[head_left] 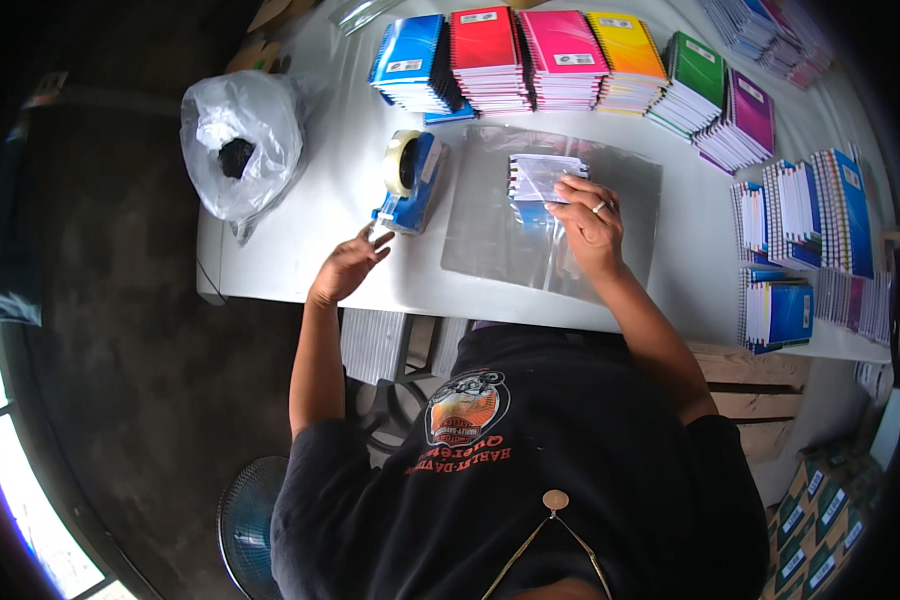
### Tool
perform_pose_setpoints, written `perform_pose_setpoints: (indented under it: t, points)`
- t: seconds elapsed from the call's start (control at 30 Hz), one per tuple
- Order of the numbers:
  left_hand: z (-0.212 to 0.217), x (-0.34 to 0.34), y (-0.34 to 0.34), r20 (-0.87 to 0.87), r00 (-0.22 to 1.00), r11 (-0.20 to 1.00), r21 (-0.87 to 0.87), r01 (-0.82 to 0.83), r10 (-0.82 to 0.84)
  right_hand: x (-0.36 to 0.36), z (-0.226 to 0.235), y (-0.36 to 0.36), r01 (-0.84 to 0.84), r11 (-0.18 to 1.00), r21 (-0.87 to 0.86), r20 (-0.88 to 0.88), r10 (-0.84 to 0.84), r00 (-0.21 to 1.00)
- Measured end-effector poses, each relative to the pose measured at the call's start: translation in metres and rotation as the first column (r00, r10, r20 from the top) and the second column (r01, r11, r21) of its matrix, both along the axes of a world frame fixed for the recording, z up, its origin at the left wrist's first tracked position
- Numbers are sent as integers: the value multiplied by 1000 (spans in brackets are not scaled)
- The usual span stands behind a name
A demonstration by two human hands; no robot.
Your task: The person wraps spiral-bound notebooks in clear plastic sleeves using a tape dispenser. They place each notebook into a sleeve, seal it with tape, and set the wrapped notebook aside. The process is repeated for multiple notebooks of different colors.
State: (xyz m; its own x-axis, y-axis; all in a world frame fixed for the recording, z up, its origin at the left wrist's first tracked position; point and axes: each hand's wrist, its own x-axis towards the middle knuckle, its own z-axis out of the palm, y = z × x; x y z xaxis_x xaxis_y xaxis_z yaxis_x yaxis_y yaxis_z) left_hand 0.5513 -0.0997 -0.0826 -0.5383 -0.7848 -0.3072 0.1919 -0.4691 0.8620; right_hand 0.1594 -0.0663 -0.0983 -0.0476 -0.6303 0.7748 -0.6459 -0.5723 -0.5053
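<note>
My left hand (348,263) is at the cutter end of a blue tape dispenser (425,190) with a roll of clear tape. Its fingertips pinch what looks like a short strip of tape (372,230). A small stack of spiral notebooks (545,172), pages and blue cover partly showing, lies in front of me under clear plastic. Closed over the right side of that stack, my right hand (592,225) grips the clear plastic bag (532,262) folded around it. The hand hides part of the stack. Beneath them is a larger flat clear plastic sheet (475,240).
Stacks of spiral notebooks in blue, red (485,45), pink, yellow, green and purple curve along the far side. More notebook stacks (795,215) stand at the right. A translucent plastic bag (245,145) sits at the table's (270,270) left edge. A fan (250,520) stands below left.
</note>
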Motion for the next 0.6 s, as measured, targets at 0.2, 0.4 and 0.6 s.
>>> perform_pose_setpoints:
  t: [0.2,0.4,0.6]
  points:
    - [31,-57,-9,536,226,582,-756,-300,813,0,-1,0,-4,1000,-2,11,4,1000]
    - [52,-244,35,307,854,900,-264,-348,420,-4,0,3,-14,999,30,-48,15,999]
    - [20,-252,59,458,865,979,-105,-173,203,-2,18,-1,28,990,140,193,-55,980]
